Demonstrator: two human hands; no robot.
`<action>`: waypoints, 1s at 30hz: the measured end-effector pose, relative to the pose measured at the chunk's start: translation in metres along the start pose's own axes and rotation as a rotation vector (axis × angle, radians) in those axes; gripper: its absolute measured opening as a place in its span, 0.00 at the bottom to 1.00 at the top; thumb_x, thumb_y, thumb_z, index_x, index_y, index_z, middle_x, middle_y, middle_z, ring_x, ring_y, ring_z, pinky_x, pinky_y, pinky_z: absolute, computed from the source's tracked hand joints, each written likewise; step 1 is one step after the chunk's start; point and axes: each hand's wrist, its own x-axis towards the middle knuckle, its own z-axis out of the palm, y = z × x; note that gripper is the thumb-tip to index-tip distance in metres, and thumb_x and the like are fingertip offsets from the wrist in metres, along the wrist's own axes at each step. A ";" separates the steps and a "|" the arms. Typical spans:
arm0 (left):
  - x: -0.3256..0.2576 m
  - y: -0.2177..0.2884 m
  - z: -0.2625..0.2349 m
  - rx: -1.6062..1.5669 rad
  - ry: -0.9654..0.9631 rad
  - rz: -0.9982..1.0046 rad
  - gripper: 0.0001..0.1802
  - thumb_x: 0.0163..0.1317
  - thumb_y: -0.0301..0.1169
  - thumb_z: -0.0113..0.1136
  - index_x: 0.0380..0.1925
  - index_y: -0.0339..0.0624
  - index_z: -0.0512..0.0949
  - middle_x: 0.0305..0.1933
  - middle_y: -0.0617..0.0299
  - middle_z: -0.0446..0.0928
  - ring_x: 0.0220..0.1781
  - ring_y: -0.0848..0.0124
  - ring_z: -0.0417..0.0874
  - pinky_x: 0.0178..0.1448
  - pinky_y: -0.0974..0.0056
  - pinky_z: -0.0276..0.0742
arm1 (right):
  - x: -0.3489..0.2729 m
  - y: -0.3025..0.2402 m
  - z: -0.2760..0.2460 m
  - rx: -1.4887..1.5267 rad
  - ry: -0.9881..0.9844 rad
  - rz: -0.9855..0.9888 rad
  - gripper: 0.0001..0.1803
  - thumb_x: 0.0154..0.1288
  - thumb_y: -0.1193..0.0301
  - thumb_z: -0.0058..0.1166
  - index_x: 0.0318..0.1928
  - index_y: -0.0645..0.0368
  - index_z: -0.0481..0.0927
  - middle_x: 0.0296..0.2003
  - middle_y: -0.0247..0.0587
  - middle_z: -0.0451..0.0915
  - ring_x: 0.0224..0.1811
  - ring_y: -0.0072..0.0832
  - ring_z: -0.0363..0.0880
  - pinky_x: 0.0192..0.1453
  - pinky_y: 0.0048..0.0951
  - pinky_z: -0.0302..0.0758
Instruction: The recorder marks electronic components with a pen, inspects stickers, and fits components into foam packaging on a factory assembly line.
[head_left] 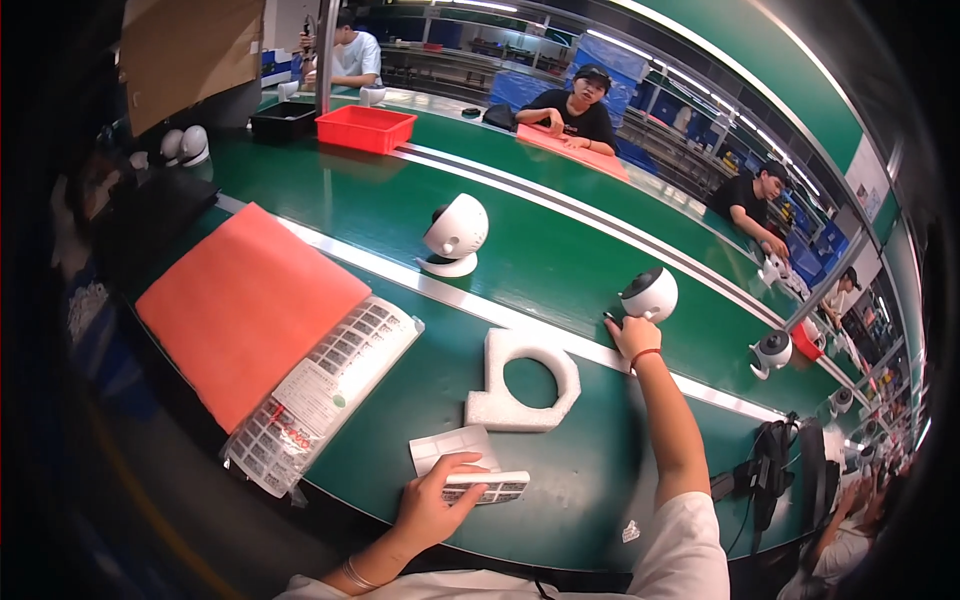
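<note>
My left hand [432, 510] is closed around a thin stack of label sheets [505, 487], held above the near edge of the green table. A loose pale sheet [452, 446] lies just beyond its fingers. My right arm reaches out to the green conveyor, where my right hand [637, 340] grips the lower part of a white, round-headed camera [655, 294] with a dark face. Its fingertips are partly hidden by the camera. Between my hands, farther out, a white foam block with a round hole [497, 405] rests on the table.
Another white camera [460, 230] stands on the conveyor, with one more [770, 352] at right. An orange sheet [255, 310] covers part of a bagged label stack [330, 390]. Black cables and adapters [768, 470] lie right. A red bin [366, 130] and co-workers are across the line.
</note>
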 end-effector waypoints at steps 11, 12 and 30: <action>0.000 -0.001 -0.005 -0.006 0.020 0.037 0.20 0.60 0.29 0.65 0.51 0.45 0.72 0.43 0.58 0.85 0.41 0.60 0.87 0.45 0.62 0.82 | 0.030 -0.228 -0.086 0.183 -0.111 -0.709 0.14 0.60 0.62 0.53 0.46 0.49 0.79 0.36 0.45 0.84 0.39 0.43 0.84 0.42 0.42 0.80; 0.000 -0.001 -0.005 -0.031 0.022 0.028 0.20 0.60 0.29 0.65 0.51 0.44 0.72 0.42 0.57 0.85 0.42 0.60 0.87 0.45 0.62 0.82 | 0.035 -0.239 -0.082 0.137 -0.107 -0.678 0.15 0.61 0.63 0.50 0.48 0.49 0.79 0.38 0.45 0.84 0.40 0.42 0.84 0.43 0.41 0.80; -0.002 -0.003 -0.003 -0.207 0.070 -0.013 0.23 0.58 0.24 0.66 0.53 0.38 0.71 0.40 0.55 0.85 0.39 0.69 0.86 0.44 0.66 0.81 | -0.030 -0.119 -0.178 0.406 0.096 -0.546 0.14 0.55 0.58 0.63 0.31 0.57 0.82 0.23 0.48 0.80 0.26 0.44 0.79 0.31 0.41 0.74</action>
